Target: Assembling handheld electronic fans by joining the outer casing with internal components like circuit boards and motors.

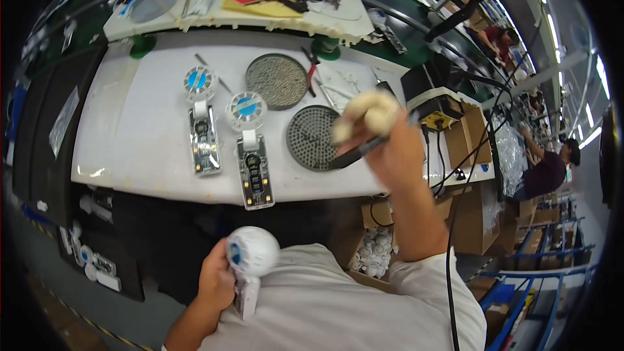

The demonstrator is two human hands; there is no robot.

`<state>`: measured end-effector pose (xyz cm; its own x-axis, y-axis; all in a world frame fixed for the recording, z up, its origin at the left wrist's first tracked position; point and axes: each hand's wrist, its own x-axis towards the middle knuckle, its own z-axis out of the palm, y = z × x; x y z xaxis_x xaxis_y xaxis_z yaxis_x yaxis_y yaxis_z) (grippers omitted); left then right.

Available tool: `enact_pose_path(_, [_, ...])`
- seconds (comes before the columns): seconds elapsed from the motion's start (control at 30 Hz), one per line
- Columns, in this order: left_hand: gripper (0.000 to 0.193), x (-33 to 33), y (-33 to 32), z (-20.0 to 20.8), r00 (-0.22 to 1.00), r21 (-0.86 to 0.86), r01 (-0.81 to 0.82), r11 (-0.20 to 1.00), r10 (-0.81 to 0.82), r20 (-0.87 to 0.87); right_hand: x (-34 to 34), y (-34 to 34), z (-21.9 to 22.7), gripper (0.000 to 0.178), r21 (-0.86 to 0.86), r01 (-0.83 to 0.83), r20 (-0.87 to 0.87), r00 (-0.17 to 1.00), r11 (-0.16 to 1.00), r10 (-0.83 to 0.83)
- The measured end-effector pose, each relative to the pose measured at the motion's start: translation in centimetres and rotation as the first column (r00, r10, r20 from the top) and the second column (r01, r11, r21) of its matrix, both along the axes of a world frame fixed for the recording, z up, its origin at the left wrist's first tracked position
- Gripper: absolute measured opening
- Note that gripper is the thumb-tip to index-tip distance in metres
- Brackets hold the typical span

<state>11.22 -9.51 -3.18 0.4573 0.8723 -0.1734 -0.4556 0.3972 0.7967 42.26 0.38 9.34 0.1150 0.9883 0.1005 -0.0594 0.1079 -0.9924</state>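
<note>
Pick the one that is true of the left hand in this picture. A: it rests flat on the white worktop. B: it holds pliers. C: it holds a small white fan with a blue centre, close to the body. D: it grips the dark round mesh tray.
C: the left hand is closed around the small white fan near the person's chest, below the worktop.

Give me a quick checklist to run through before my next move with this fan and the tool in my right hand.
1. Left hand has a firm hold on the white fan unit: ok.
2. Right hand grips the dark-handled tool: ok.
3. Tool tip condition: cannot tell, blurred.
4. Two open fan assemblies lie flat on the white bench: ok.
5. Round grilles within reach: ok.
6. Black cable hangs free of the fan unit: ok.
</note>
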Motion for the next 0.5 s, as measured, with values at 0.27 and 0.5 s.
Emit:
enact_pose_path(0.27, [0.057,-2.2,0.0,2.9,0.933,-0.174,0.179,0.968,-0.111,0.342,9.9,9.6,0.1,0.024,0.053,0.434,0.725,0.603,0.900,-0.333])
enact_pose_path(0.5, [0.047,-2.5,4.4,4.7,0.848,0.321,0.106,0.941,0.083,-0.523,-5.4,2.3,1.9,0.048,0.200,-0.487,0.645,0.719,0.850,0.260])
